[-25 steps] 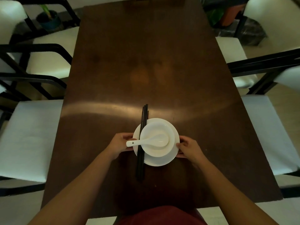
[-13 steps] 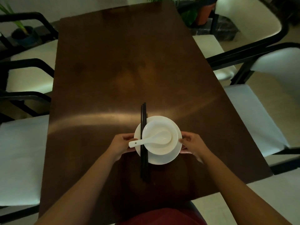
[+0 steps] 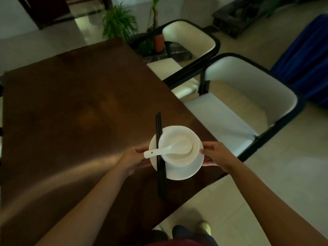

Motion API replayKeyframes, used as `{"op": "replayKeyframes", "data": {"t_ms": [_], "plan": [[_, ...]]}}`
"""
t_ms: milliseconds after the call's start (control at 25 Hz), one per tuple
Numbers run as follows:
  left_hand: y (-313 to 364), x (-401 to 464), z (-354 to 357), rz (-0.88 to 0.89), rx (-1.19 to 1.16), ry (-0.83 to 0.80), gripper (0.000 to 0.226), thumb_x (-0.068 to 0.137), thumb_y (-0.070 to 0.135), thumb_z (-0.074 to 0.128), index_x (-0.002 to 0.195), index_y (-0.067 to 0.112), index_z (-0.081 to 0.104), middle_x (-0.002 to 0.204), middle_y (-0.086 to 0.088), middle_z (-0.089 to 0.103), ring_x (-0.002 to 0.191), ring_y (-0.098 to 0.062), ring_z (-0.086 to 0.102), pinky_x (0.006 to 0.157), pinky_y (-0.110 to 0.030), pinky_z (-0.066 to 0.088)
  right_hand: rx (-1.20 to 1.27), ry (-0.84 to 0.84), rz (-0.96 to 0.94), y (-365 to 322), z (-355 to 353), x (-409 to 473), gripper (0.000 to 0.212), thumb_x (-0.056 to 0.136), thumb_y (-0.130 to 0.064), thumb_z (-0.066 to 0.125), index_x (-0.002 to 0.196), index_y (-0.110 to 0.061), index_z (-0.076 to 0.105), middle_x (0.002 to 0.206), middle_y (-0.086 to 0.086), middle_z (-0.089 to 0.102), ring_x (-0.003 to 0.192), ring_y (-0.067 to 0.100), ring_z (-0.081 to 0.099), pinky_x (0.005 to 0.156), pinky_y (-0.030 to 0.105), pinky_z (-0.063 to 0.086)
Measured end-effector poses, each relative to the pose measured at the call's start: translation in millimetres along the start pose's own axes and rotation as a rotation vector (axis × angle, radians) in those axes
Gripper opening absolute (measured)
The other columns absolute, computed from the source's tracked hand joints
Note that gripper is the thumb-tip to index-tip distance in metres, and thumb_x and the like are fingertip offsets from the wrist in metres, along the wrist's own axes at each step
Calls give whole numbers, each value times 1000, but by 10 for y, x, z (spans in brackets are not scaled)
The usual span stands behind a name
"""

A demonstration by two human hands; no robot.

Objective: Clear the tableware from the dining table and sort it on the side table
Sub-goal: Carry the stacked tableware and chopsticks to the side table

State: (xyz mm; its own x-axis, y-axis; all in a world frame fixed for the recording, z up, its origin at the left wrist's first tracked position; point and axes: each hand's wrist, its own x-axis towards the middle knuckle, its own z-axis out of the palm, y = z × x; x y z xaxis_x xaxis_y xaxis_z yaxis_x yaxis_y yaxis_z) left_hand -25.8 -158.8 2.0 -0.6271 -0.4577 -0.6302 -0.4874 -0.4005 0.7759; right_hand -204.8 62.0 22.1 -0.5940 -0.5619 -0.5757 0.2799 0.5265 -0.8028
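Beneath the bowl [image 3: 179, 150], both hands' fingers [image 3: 206, 163] hide under the plate [image 3: 184, 172].

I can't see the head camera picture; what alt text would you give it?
Two bare hands, left hand and right hand, grip opposite rims of a white plate carrying a bowl, a white spoon and black chopsticks, over a dark wooden table with white chairs beside it.

Dark brown wooden table [image 3: 74, 110], polished, with a pale band of glare across its near half. Nothing can be confirmed resting directly on the top: a white plate [image 3: 184, 170] is gripped at both sides at the right edge, and whether it touches the wood cannot be told. The remaining surface is bare wood.
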Motion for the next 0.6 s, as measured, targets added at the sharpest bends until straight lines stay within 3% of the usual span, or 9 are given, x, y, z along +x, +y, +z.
{"op": "replayKeyframes", "data": {"t_ms": [240, 440, 600], "plan": [[355, 68, 1339, 53, 54, -159, 18, 81, -2, 60, 93, 7, 70, 80, -8, 76, 75, -21, 73, 57, -30, 58, 64, 144, -43, 214, -1311, -461, 30, 87, -3, 59, 116, -9, 62, 89, 10, 70, 65, 16, 72, 51, 24, 57], [413, 163, 2669, 66, 37, -267, 15, 78, -4, 62, 92, -3, 69, 81, -18, 72, 79, -31, 68, 79, -43, 54, 91, 202, -49, 432, -2576, -800, 26, 87, -1, 57, 112, -9, 63, 90, 13, 69, 63, 17, 70, 51, 24, 56], [543, 270, 3704, 92, 149, -327, 12, 82, -2, 62, 84, 8, 68, 68, -4, 75, 63, -17, 71, 54, -26, 57, 141, 287, -35, 689, -3480, -1047, 21, 87, 2, 54, 99, -12, 66, 84, 11, 69, 57, 15, 69, 50, 24, 55]]}}
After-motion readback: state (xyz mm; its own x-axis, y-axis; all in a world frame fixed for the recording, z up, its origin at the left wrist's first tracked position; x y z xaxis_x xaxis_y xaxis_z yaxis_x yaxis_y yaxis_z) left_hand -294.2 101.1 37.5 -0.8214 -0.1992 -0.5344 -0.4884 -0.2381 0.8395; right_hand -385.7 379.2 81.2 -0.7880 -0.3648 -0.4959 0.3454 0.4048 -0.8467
